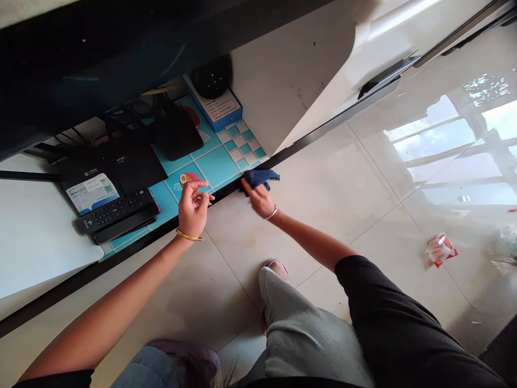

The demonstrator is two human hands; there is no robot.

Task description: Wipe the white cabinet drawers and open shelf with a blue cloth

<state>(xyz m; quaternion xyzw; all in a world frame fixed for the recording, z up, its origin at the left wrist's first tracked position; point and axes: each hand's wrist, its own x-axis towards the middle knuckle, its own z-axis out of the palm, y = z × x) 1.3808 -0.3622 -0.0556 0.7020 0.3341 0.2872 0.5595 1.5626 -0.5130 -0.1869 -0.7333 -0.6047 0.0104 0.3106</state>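
A dark blue cloth (263,177) is in my right hand (260,200), at the black front edge of the shelf; part of it hangs out past that edge. The fingers of this hand press on the cloth, and a silver bangle circles the wrist. My left hand (193,211) hovers over the shelf edge, its fingers loosely bent and apart, with nothing in them. Below it the shelf (218,163) shows a blue tile-patterned covering. A black remote control (117,212) lies to the left of that hand, on a dark flat object.
Behind the remote stands a black router box (121,161) with a label; nearby is another black box (177,132). A round black device (212,78) rests on a blue-and-white box (220,109). A dark screen (81,70) overhangs the shelf. A red-and-white wrapper (441,249) lies on the tiled floor.
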